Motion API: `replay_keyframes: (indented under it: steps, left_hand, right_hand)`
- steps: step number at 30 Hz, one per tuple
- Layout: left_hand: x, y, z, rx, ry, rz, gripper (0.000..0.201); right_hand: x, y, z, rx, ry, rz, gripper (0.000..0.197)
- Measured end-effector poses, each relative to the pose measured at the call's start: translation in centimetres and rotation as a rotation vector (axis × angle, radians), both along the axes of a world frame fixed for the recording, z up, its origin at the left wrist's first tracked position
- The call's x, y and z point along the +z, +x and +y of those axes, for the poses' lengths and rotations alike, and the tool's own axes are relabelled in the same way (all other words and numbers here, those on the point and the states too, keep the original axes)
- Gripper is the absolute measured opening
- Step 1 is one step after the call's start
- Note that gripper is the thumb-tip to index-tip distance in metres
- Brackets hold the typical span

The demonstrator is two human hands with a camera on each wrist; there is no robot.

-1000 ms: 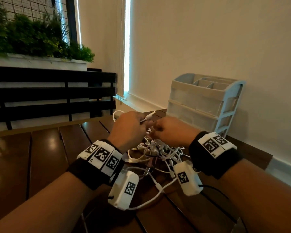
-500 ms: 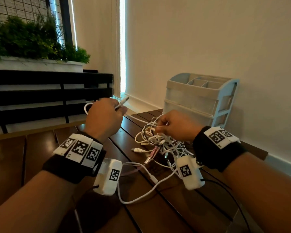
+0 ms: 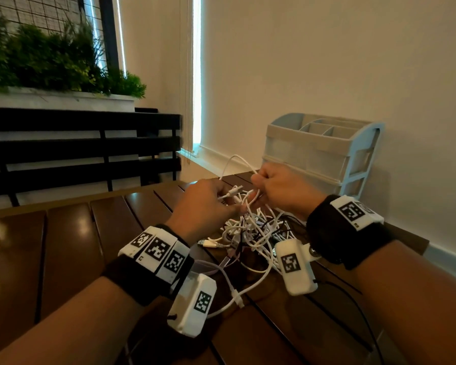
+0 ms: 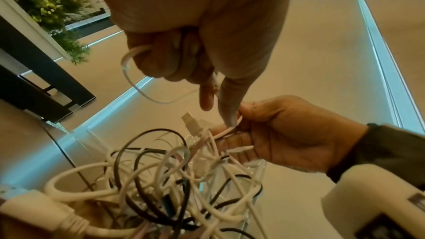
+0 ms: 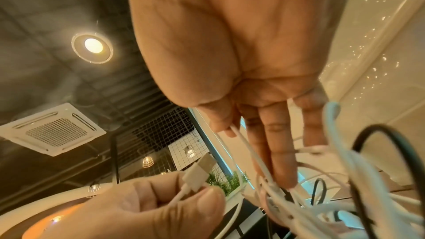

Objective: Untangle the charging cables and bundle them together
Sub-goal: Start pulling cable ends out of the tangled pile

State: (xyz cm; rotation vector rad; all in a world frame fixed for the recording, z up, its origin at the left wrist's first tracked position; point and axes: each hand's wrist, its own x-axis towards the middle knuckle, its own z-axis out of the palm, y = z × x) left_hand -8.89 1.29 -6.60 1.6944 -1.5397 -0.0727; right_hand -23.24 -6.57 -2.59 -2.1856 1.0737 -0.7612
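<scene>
A tangle of white and black charging cables (image 3: 250, 233) lies on our dark slatted wooden bench (image 3: 63, 248). Our left hand (image 3: 203, 206) pinches a white USB plug (image 5: 197, 172); our right hand (image 3: 282, 191) grips a white loop. A pale drawer organiser (image 3: 319, 151) stands against the cream wall (image 3: 327, 61), with green plants (image 3: 50, 61) far left.

A pale drawer organizer (image 3: 316, 154) stands on the dark slatted wooden worktop (image 3: 63, 248) just beyond the right hand, against the wall. Beyond the left hand, green plants (image 3: 50, 61) top a black slatted rail (image 3: 82, 143).
</scene>
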Motion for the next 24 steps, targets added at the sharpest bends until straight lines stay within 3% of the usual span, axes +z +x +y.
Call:
replay_keyframes:
  steps: [3, 7, 10, 12, 14, 16, 19, 24]
  left_hand:
    - [0.2, 0.1, 0.0, -0.016, -0.055, 0.07, 0.027]
    - [1.1, 0.7, 0.1, 0.003, -0.162, 0.147, 0.041]
    - [1.9, 0.8, 0.4, 0.036, -0.25, 0.149, 0.03]
    - [2.3, 0.4, 0.9, 0.03, -0.317, 0.16, 0.022]
    - [2.5, 0.3, 1.1, -0.006, -0.352, 0.172, 0.034]
    - [2.8, 0.4, 1.3, -0.043, -0.307, 0.137, 0.045]
    - [3.3, 1.3, 1.4, -0.023, -0.189, -0.023, 0.026]
    - [5.1, 4.6, 2.5, 0.175, -0.246, -0.159, 0.024]
  right_hand:
    - [0.3, -0.2, 0.2, 0.021, -0.006, -0.083, 0.02]
    - [0.1, -0.7, 0.0, -0.014, -0.139, -0.067, 0.02]
    - [0.0, -1.0, -0.1, -0.033, -0.144, -0.132, 0.022]
    - [0.3, -1.1, 0.3, 0.037, -0.104, -0.154, 0.022]
    - [0.7, -1.0, 1.0, 0.137, -0.106, -0.113, 0.022]
    - [1.0, -0.7, 1.6, 0.224, -0.131, -0.049, 0.022]
    - [1.2, -0.1, 2.1, 0.306, -0.093, -0.074, 0.014]
    - [0.4, 1.0, 2.3, 0.332, -0.013, 0.019, 0.021]
